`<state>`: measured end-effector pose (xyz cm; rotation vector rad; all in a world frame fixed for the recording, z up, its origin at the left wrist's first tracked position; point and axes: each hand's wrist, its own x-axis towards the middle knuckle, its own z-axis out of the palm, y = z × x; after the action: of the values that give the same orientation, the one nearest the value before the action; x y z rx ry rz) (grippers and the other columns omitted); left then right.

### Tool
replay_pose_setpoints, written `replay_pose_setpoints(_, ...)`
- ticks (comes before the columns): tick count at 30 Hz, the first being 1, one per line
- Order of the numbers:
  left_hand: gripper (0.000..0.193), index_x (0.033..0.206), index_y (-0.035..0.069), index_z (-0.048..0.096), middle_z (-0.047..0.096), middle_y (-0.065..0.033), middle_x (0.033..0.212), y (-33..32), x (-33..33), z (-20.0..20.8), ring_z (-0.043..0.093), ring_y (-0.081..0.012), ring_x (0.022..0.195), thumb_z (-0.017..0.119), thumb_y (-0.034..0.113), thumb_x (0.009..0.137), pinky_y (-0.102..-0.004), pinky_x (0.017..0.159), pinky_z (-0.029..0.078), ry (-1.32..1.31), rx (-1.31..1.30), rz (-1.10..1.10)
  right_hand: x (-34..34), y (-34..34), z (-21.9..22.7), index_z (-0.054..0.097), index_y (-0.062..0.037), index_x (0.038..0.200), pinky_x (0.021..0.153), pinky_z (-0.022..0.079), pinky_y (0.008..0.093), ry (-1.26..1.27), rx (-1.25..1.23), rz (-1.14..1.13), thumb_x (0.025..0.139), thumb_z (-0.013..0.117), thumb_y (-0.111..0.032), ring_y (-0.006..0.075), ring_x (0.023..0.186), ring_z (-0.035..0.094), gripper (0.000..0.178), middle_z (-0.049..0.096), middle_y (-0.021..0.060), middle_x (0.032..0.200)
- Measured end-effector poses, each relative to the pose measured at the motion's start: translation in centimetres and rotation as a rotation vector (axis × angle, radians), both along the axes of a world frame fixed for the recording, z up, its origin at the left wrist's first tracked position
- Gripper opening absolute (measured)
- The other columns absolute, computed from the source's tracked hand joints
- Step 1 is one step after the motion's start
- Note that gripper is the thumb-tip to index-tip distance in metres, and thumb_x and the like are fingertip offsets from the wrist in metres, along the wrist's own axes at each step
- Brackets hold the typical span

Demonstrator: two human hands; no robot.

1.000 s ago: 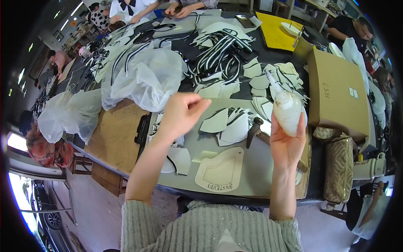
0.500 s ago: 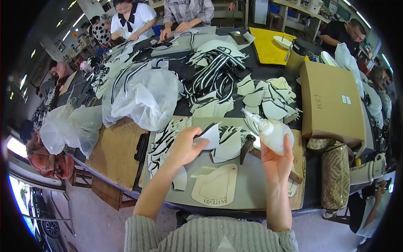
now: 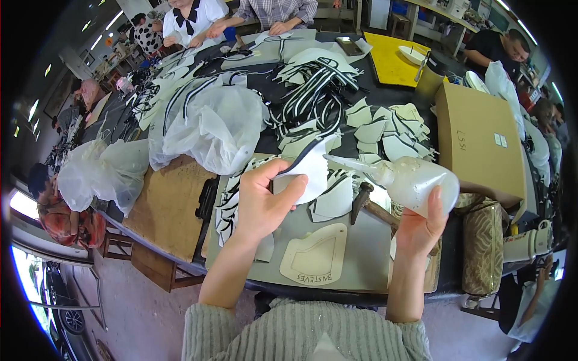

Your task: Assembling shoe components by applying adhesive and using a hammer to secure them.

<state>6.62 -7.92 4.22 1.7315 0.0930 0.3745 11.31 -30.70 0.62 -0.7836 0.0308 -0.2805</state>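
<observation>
Hammer [image 3: 362, 200] lies beside white pieces [image 3: 332, 202], handle [image 3: 382, 213] partly behind right hand [image 3: 421, 225]

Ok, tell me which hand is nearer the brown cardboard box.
Right. The right hand, holding the bottle, is left of the box on its near side; the left hand, holding a white piece, is farther left.

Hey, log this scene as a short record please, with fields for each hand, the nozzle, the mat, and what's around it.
Left hand: pinches a white piece with a black edge
Right hand: holds a translucent squeeze bottle, tipped on its side
Nozzle: points left toward the white piece; contact unclear
On the mat: pale template, hammer, more cut pieces
Beyond, left: plastic bag
Right: cardboard box
</observation>
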Motion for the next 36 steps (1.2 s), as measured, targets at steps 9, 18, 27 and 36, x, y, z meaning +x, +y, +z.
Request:
replay_pose_setpoints(9, 0.014, 0.089, -0.003, 0.067, 0.064, -0.0022, 0.067, -0.9, -0.2, 0.2, 0.054, -0.0039, 0.052, 0.066, 0.007, 0.080, -0.0187, 0.045, 0.041, -0.034, 0.001, -0.014, -1.0, -0.1, 0.8, 0.044, 0.0016, 0.123, 0.091, 0.045, 0.0369, -0.217, -0.193, -0.163, 0.076, 0.073, -0.018, 0.0232, 0.102, 0.055, 0.059, 0.055, 0.0115, 0.109)
replay_pose_setpoints(18, 0.015, 0.091, -0.004, 0.067, 0.064, -0.0025, 0.067, -1.4, -0.3, 0.6, 0.055, -0.0033, 0.054, 0.066, 0.005, 0.079, -0.0188, 0.044, 0.041, -0.019, -0.088, -0.019, -1.0, -0.1, 1.3, 0.036, -0.0021, 0.127, 0.090, 0.042, 0.0337, -0.246, -0.217, -0.219, 0.070, 0.078, -0.018, 0.0206, 0.102, 0.051, 0.072, 0.050, 0.0095, 0.109)
replay_pose_setpoints(27, 0.014, 0.090, -0.004, 0.067, 0.064, -0.0025, 0.068, -1.2, -0.3, 0.3, 0.053, -0.0031, 0.055, 0.065, 0.004, 0.079, -0.0185, 0.047, 0.040, -0.046, -0.067, -0.018, -0.7, -0.1, 0.6, 0.038, -0.0011, 0.125, 0.091, 0.042, 0.0353, -0.217, -0.207, -0.197, 0.073, 0.076, -0.020, 0.0214, 0.104, 0.051, 0.067, 0.051, 0.0105, 0.109)
replay_pose_setpoints(36, 0.015, 0.093, -0.004, 0.067, 0.065, -0.0036, 0.071, -1.2, -0.7, 0.5, 0.054, -0.0034, 0.054, 0.066, 0.005, 0.080, -0.0184, 0.046, 0.042, -0.027, -0.083, -0.047, 0.5, -0.3, 0.3, 0.040, -0.0005, 0.126, 0.093, 0.044, 0.0386, -0.225, -0.233, -0.235, 0.079, 0.071, -0.017, 0.0233, 0.103, 0.054, 0.059, 0.054, 0.0119, 0.111)
